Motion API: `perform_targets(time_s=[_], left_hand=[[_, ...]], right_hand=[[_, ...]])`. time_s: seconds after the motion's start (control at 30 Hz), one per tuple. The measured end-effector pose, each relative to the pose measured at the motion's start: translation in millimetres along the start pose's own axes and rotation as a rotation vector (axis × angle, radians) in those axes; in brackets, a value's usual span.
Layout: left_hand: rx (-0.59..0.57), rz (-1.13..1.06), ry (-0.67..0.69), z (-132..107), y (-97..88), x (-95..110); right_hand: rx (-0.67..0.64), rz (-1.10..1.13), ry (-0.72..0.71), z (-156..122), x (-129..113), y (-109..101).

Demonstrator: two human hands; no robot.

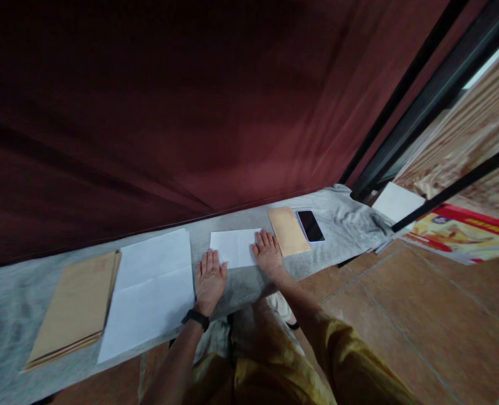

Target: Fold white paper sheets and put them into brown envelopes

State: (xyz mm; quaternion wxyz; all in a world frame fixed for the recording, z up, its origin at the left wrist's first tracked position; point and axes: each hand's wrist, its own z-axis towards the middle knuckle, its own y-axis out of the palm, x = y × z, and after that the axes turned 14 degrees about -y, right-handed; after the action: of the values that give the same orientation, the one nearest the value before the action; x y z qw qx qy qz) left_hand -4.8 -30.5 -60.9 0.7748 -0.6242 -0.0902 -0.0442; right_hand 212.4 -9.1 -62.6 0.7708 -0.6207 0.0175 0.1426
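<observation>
A small white sheet of paper [237, 247], perhaps folded, lies flat on the grey cloth between my hands. My left hand [211, 278] rests flat with fingers stretched out at its left end. Over its right end lies my right hand [268, 253], also flat with the fingers extended. Just right of that hand is a single brown envelope [289, 230]. Left of my left hand sits a stack of large white paper [156, 287] with a crease across the top sheet. Farther left is a pile of brown envelopes [74, 304].
A phone [311, 226] with a dark screen lies beyond the single envelope. Grey cloth [337, 216] covers the narrow table. A dark red curtain [232, 140] hangs along the back edge. Black metal bars [401, 107] and a colourful printed box [464, 233] stand at the right.
</observation>
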Motion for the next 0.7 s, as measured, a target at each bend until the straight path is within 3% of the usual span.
perform_targets(time_s=[0.13,0.33,0.53,0.7], left_hand=[[0.043,-0.034,-0.030,-14,-5.7,4],[-0.060,-0.058,0.163,-36,-9.7,23],[-0.066,-0.050,0.150,-42,-6.3,24],[-0.065,-0.061,0.145,-43,-7.1,25]], right_hand=[[0.000,0.010,0.002,-2,-1,-2],[0.051,0.033,-0.018,-3,1,-4],[0.131,0.066,0.019,-19,-2,-6],[0.096,0.145,0.134,-28,-6,-16]])
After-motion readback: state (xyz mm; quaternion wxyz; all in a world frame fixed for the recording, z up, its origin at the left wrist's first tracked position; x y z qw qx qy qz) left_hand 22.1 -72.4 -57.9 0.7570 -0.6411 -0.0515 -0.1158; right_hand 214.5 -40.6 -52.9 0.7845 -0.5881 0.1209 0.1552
